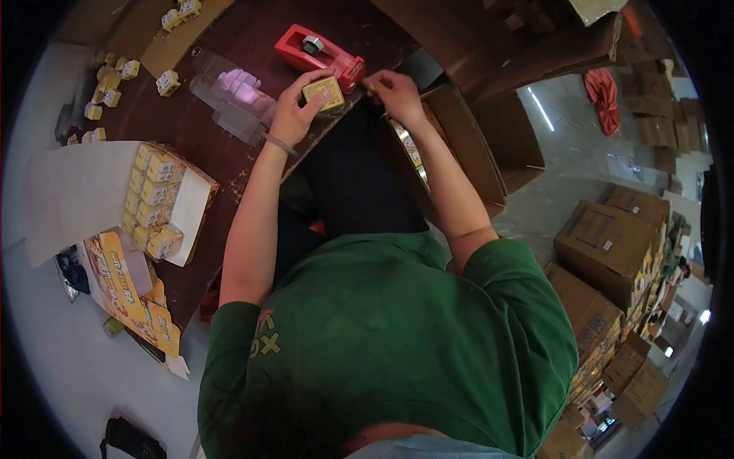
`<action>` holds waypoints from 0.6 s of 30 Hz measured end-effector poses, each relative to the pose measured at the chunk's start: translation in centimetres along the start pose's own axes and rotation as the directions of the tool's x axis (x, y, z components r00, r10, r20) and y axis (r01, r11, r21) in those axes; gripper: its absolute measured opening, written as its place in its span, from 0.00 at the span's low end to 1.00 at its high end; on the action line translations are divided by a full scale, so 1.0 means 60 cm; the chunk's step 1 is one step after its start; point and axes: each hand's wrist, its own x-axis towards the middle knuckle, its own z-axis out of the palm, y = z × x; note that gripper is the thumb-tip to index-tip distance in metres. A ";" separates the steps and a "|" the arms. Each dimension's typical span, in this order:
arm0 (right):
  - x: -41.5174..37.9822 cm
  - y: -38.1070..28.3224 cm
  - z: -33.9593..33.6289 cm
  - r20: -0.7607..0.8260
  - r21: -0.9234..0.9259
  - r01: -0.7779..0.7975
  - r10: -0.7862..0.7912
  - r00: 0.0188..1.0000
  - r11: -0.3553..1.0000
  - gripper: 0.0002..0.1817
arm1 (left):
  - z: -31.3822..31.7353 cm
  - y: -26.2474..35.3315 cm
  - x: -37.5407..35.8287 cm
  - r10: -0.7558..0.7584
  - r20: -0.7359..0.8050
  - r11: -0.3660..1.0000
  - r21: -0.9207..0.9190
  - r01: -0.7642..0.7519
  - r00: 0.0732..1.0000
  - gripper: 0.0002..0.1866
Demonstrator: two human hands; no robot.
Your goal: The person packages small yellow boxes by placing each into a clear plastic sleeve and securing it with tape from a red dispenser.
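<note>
My left hand [294,113] is closed around a small yellow box [323,93] above the dark table's edge. A red tape dispenser [319,57] stands on the table just beyond that box. To its right my right hand [391,90] has its fingers pinched together beside the end of the dispenser; whatever is between them is too small to make out. Left of my left hand lies a clear plastic tray [229,99] with pinkish pieces in it.
An open display box [200,206] of small yellow boxes [157,187] stands at the left, near a printed yellow carton [126,283]. More small boxes [111,80] lie at the upper left. An open cardboard carton [466,145] is below my right hand; stacked cartons [612,237] stand at the right.
</note>
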 end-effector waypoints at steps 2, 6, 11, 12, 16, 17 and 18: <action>-0.008 0.005 -0.012 0.049 0.106 0.019 -0.024 0.999 0.994 0.08 | 0.000 -0.012 0.000 0.084 -0.036 0.996 -0.009 -0.084 0.996 0.19; -0.074 -0.069 0.039 0.130 0.379 0.103 -0.163 0.978 0.920 0.07 | 0.011 -0.008 -0.004 0.003 -0.103 0.999 -0.051 -0.008 0.995 0.17; -0.075 -0.056 0.103 -0.061 0.157 0.295 -0.289 0.955 0.942 0.08 | 0.016 -0.016 -0.006 0.022 -0.183 0.995 -0.092 -0.040 0.983 0.15; -0.077 -0.060 0.109 -0.098 0.090 0.332 -0.323 0.941 0.939 0.10 | 0.016 -0.015 -0.007 -0.007 -0.191 0.989 -0.147 -0.022 0.981 0.15; -0.079 -0.068 0.113 -0.129 0.033 0.243 -0.237 0.963 0.969 0.21 | 0.019 -0.006 -0.012 -0.040 -0.186 0.992 -0.122 0.017 0.982 0.16; -0.075 -0.061 0.112 -0.125 0.016 0.213 -0.209 0.970 0.977 0.24 | 0.018 -0.010 -0.012 -0.043 -0.186 0.993 -0.113 0.022 0.982 0.16; -0.073 -0.055 0.108 -0.120 -0.003 0.186 -0.185 0.975 0.983 0.27 | 0.016 -0.017 -0.005 -0.043 -0.189 0.994 -0.105 0.023 0.981 0.16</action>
